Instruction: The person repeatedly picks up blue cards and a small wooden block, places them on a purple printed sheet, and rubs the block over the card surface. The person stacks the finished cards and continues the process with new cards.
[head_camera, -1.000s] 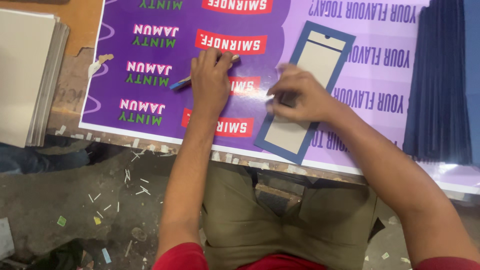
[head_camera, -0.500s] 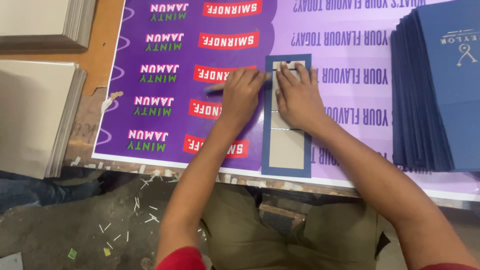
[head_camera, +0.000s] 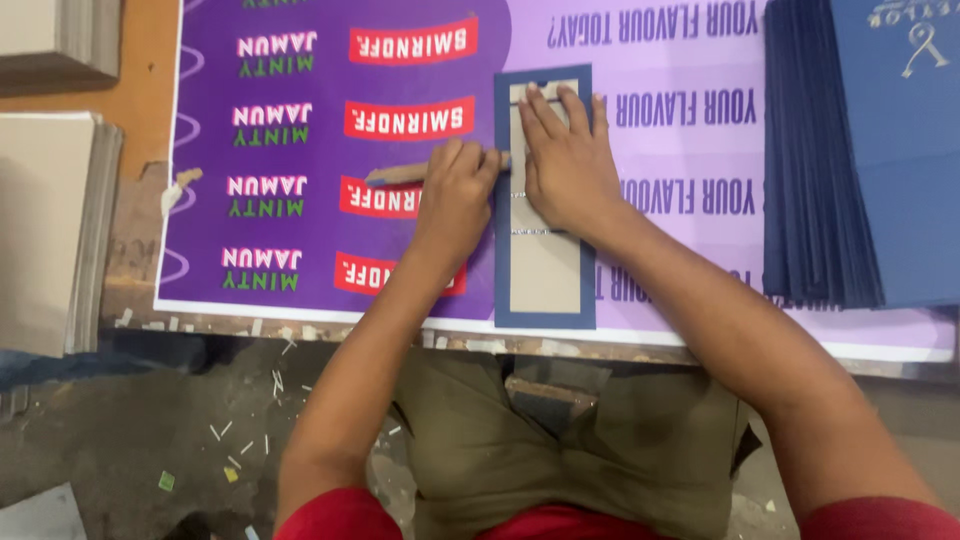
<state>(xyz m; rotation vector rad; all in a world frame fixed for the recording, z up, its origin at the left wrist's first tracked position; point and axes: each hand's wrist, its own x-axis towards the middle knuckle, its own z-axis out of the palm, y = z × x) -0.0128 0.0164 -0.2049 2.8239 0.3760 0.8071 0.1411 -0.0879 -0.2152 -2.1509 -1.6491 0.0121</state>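
Now my left hand (head_camera: 455, 200) is closed around the wooden stick (head_camera: 410, 172), its tip at the left border of the blue-edged card panel (head_camera: 543, 270), as half a second ago. My right hand (head_camera: 565, 160) lies flat and open on the panel's upper part, gripping nothing. The panel sits upright on the purple printed sheet (head_camera: 300, 150) at the table's near edge, squarer than one second ago.

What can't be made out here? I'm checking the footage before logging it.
Head view only:
- Working tip of the brown wooden stick: hidden under the left hand.
- Upper grey board panel on the dark blue strip: covered by the right hand.
- Stack of dark blue covers: cut off by the top and right edges.
- Grey board stacks: cut off at the left edge.
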